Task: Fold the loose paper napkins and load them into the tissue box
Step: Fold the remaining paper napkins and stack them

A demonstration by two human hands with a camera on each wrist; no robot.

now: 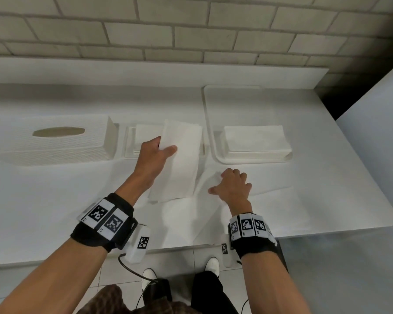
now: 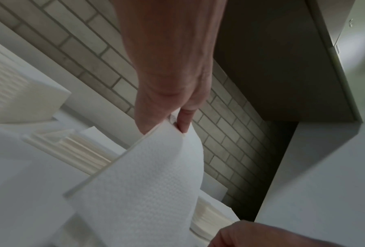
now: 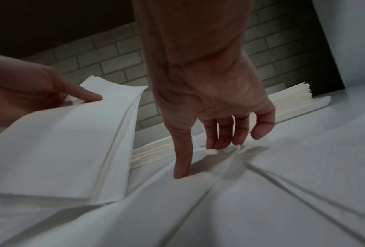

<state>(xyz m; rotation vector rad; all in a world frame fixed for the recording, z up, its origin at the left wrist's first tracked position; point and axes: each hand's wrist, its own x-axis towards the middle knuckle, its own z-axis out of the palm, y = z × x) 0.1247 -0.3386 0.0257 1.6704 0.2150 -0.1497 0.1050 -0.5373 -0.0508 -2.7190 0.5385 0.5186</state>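
Left hand (image 1: 153, 155) pinches folded napkin (image 1: 179, 159); right hand (image 1: 233, 185) fingertips press loose napkin (image 1: 213, 214) on white counter (image 1: 55, 189); brick wall (image 1: 191, 26) behind.

My forearms are bare. On each wrist I wear a black fabric band: the left wristband (image 1: 102, 225) carries white panels printed with black square marker codes, and so does the right wristband (image 1: 251, 232). A white camera module (image 1: 139, 245) with its own marker code hangs under my left wrist, a black cable (image 1: 132, 268) trailing from it. I have black trousers (image 1: 210, 291), white shoes (image 1: 212, 264) and a brown checked garment (image 1: 114, 300).
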